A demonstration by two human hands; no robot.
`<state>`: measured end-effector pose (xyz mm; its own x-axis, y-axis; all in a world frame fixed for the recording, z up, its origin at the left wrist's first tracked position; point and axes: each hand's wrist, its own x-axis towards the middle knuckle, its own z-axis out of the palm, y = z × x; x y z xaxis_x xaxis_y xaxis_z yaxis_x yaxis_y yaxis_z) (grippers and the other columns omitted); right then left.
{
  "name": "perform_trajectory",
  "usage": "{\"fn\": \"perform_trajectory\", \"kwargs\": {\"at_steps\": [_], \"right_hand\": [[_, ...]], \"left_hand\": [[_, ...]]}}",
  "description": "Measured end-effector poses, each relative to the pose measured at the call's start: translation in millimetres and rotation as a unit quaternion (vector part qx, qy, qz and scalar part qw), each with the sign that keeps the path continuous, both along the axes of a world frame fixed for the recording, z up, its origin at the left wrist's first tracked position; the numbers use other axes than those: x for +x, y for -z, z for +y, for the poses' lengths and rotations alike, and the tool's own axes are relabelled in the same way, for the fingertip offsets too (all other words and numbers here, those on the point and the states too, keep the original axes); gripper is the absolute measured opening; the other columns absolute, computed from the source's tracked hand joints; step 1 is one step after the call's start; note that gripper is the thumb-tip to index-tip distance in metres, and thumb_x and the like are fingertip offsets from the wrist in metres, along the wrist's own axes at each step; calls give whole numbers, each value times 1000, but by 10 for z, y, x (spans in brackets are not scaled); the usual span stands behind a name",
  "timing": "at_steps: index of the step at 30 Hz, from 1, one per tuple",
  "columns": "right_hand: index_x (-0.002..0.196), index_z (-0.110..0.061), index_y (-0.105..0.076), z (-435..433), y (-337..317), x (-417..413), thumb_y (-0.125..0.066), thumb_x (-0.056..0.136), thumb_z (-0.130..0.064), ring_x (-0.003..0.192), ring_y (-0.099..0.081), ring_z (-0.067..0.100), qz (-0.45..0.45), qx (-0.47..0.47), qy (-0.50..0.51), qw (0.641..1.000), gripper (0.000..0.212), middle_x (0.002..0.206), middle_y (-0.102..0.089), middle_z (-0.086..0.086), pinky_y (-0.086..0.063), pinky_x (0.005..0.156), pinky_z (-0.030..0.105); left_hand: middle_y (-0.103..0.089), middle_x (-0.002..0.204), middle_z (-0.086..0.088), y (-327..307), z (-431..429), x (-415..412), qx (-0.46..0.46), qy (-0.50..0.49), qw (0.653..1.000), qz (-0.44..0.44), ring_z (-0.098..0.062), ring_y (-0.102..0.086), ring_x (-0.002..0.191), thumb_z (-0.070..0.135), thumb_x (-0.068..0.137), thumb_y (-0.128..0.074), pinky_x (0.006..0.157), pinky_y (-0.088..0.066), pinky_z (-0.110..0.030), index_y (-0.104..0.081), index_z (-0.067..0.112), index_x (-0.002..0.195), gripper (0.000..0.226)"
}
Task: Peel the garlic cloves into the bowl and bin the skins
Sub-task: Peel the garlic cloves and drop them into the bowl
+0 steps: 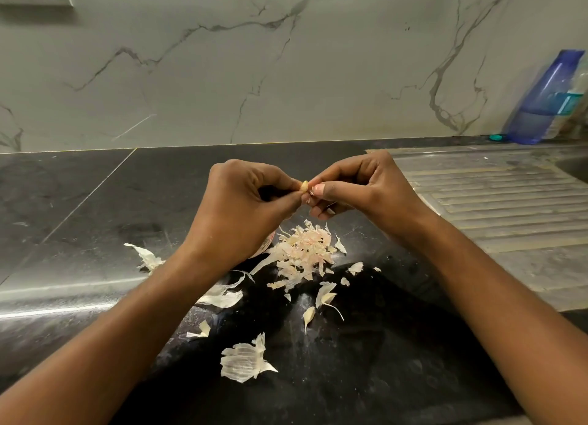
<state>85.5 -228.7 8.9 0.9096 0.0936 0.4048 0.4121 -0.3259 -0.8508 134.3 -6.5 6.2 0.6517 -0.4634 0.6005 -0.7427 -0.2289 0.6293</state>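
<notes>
We see two forearms [127, 329], bare all the way to the lower corners of the frame, and a bare left hand [241, 208] and right hand [359, 186] with short nails [319, 189].

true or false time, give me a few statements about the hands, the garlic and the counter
1. Both the left hand and the right hand pinch one garlic clove. True.
2. The heap of skins lies on the drainboard. False: it lies on the black countertop, left of the drainboard.
3. A blue bottle is at the far right by the wall. True.
4. The right hand holds a knife. False: it holds only the clove.
</notes>
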Motion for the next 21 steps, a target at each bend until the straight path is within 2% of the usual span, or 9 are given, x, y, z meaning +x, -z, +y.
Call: {"fn": "perform_trajectory", "kwargs": {"at_steps": [3,9,15,21], "right_hand": [[103,2,-80,2,2,8,-73,98,-7,83,-79,34,-1,-12,3,1000,12,92,-81,14,-66,80,54],[104,-2,-81,-6,18,47,-79,93,-12,80,-80,28,-11,-18,31,999,15,90,-82,10,-68,77,42],[110,1,-79,-16,22,49,-75,95,-7,84,-80,31,-6,8,17,1000,17,95,-82,12,-67,79,42],[109,-1,-80,-13,18,44,-78,93,-10,83,-80,29,3,14,8,1000,18,94,-82,12,-67,79,39]], "left_hand": [[-80,87,10,10,-7,-10,5,-2,1000,-8,-4,-76,74,19,88,-84,70,-63,-22,-83,16,105,17],[-81,94,5,9,-12,30,3,12,1000,12,-4,-78,82,13,92,-79,76,-66,-29,-82,16,110,18],[-80,86,9,-10,1,49,-5,1,1000,16,-14,-78,78,21,88,-82,73,-65,-34,-82,22,102,14],[-79,88,10,-3,-18,29,-20,12,1000,20,-4,-77,77,21,87,-82,71,-61,-17,-81,18,100,14]]}}
